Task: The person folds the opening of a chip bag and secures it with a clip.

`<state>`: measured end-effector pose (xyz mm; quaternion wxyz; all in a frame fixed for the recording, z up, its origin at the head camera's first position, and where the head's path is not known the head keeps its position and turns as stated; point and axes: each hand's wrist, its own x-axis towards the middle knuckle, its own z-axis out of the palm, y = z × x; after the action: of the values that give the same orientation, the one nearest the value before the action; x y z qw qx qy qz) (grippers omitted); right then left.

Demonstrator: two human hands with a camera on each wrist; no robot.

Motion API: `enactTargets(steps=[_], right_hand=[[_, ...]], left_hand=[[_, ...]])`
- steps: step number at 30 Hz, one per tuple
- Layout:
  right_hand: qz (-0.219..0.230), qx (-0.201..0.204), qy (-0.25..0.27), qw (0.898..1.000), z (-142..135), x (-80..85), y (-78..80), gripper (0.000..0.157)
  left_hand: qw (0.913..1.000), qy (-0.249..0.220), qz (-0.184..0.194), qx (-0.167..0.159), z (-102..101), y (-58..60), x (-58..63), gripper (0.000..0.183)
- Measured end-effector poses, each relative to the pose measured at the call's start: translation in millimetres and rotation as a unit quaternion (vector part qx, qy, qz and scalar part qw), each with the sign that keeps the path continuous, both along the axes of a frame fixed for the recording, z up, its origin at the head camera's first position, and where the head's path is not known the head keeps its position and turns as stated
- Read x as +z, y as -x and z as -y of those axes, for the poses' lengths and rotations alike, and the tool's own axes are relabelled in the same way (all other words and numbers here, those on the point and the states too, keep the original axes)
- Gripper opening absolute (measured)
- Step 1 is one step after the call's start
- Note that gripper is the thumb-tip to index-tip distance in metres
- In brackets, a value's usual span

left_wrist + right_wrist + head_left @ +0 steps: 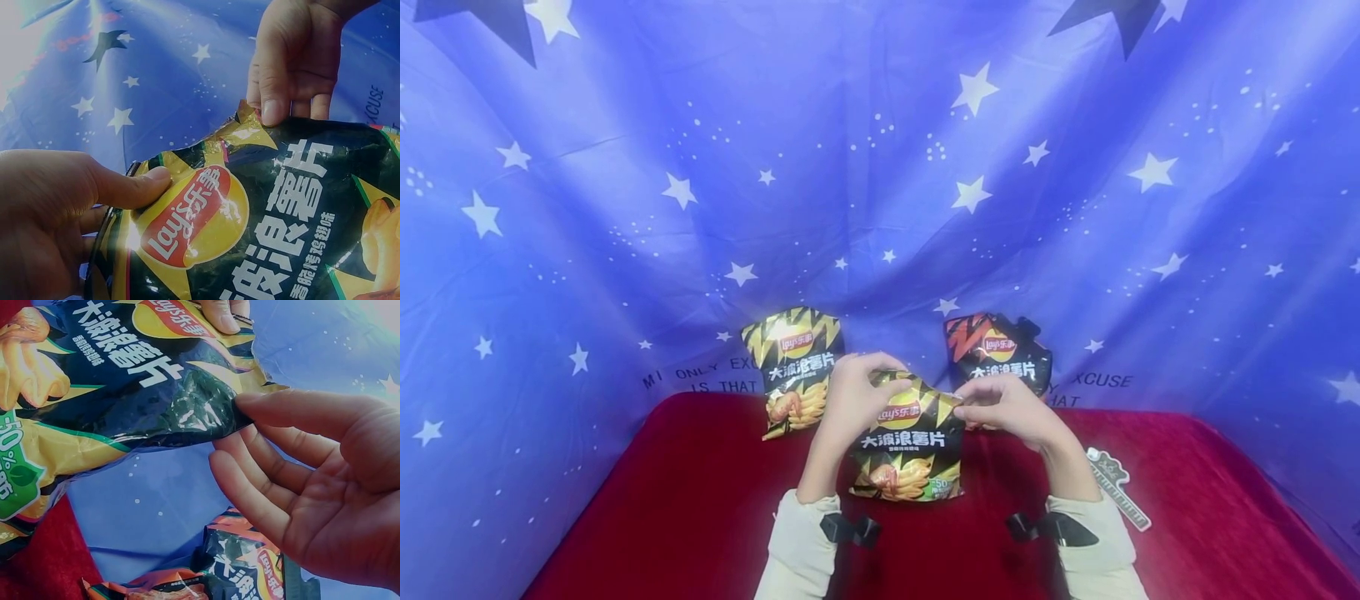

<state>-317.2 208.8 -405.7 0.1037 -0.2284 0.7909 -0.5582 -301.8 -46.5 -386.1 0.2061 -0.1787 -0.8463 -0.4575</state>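
Note:
A black and yellow Lay's chip bag (906, 450) stands front side out between the two hands, its lower edge close over the red cloth. My left hand (857, 396) holds the bag's upper left part, thumb on the front near the logo and fingers behind. At the upper right corner, my right hand (1011, 408) pinches the bag between thumb and fingers, as the right wrist view shows. The top edge (247, 128) looks crumpled, with gold foil bent up near the right thumb.
Behind on the left leans another yellow and black chip bag (793, 375). A red and black chip bag (992, 346) stands behind the right hand, with a black piece at its top. A pale ruler (1120, 492) lies right on the red cloth (700, 500). A blue star curtain (865, 192) hangs behind.

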Motion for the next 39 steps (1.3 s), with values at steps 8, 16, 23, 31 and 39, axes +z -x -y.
enactTargets(steps=[8,16,23,31,39], right_hand=[[0.013,0.001,0.028,1.000,-2.0,-4.6,2.2,0.030],[0.018,0.014,0.046,0.999,-2.0,-8.7,3.4,0.022],[0.011,0.041,0.054,0.998,-3.3,-9.0,4.0,0.025],[-0.012,0.068,0.054,0.996,-6.3,-7.9,4.2,0.027],[-0.027,0.067,0.043,0.996,-8.3,-9.3,4.4,0.025]], left_hand=[[0.9981,0.006,0.017,-0.058,10.8,-1.0,0.8,0.019],[0.9954,-0.001,0.035,-0.089,17.7,-1.9,1.9,0.022],[0.9926,0.001,0.034,-0.116,20.8,-0.6,1.8,0.020],[0.9893,0.015,0.036,-0.141,25.7,-1.5,4.6,0.024],[0.9868,0.001,0.062,-0.149,26.1,-3.2,4.9,0.027]])
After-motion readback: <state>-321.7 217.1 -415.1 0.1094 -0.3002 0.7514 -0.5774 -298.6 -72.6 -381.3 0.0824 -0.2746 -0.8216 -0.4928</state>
